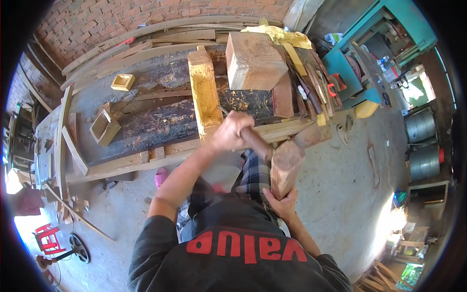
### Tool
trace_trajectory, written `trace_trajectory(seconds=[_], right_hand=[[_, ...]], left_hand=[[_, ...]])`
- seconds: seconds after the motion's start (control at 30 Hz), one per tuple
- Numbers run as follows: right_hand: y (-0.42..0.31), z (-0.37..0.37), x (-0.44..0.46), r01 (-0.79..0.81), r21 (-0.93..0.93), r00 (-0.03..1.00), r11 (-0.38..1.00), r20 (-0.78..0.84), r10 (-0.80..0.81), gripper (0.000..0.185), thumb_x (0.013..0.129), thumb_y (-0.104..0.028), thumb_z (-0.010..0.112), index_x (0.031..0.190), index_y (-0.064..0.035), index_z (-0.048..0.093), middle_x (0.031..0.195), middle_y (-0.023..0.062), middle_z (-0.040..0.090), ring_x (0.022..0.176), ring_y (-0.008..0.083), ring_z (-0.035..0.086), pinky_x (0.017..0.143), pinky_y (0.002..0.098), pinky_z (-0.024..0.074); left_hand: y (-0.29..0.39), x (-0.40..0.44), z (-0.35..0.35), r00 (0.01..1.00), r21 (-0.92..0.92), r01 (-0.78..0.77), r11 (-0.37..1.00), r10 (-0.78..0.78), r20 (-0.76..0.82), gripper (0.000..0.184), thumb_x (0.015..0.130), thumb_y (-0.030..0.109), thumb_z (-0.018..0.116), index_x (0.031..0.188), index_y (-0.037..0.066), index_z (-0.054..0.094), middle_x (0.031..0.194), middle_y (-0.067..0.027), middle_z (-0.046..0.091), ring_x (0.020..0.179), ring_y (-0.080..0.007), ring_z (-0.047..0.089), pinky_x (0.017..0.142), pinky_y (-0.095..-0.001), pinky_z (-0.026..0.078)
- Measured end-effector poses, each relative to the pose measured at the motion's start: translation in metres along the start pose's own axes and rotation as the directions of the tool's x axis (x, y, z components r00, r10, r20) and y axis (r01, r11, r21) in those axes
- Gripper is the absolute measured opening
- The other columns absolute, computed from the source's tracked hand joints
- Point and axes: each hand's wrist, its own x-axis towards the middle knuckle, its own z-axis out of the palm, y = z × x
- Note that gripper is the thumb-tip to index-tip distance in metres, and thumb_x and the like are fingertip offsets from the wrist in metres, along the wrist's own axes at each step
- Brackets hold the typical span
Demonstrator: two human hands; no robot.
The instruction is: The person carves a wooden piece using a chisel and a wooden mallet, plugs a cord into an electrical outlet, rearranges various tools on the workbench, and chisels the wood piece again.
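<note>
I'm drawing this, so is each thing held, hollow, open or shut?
Left hand: closed on chisel
Chisel: held, tip at long block
Right hand: closed on mallet
Mallet: held near chisel's end
Long block: partly hollowed
Far box: hollow, open
Near box: hollow, open
Big block: no hollow showing

I'm in a woodworking workshop: I hold a chisel [256, 142] and a wooden mallet [287, 168], wood chips [238, 103] litter my bench [121, 168], long boards [182, 35] lie along its far edge by a brick wall [97, 27], and a squared timber block [255, 63] sits toward its far right corner.
</note>
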Motion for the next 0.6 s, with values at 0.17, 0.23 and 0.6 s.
trace_trajectory(seconds=[0.17,0.23,0.6], right_hand=[[0.001,0.002,-0.007,-0.185,0.14,0.983,0.973,0.008,0.185,0.052,0.074,-0.021,0.083,0.11,0.0016,0.053,0.091,0.0151,0.066,0.08,0.0216,0.064,0.072,0.0361,0.05],[0.002,0.003,-0.009,-0.219,0.183,0.974,0.958,-0.018,0.226,0.052,0.073,-0.021,0.083,0.11,0.0017,0.053,0.093,0.0146,0.065,0.082,0.0209,0.062,0.073,0.0358,0.0495],[-0.026,0.0,0.01,0.446,-0.136,0.887,0.885,0.201,-0.416,0.046,0.072,-0.005,0.079,0.109,-0.0016,0.053,0.077,0.0044,0.059,0.076,0.016,0.058,0.066,0.0327,0.0471]], left_hand=[[-0.013,0.053,-0.056,0.7,-0.516,0.42,0.746,-0.629,-0.339,0.026,0.081,0.024,0.077,0.073,0.007,0.06,0.069,0.0042,0.06,0.064,-0.0059,0.054,0.057,-0.0254,0.045],[-0.012,0.05,-0.065,0.727,-0.495,0.367,0.787,-0.575,-0.375,0.025,0.082,0.021,0.078,0.074,0.007,0.059,0.068,0.0049,0.059,0.063,-0.0047,0.052,0.06,-0.0245,0.045],[-0.008,-0.007,-0.03,0.993,-0.082,0.118,0.99,-0.12,-0.021,0.036,0.07,0.024,0.084,0.073,0.009,0.052,0.07,-0.0066,0.057,0.064,-0.0263,0.058,0.062,-0.0374,0.046]])
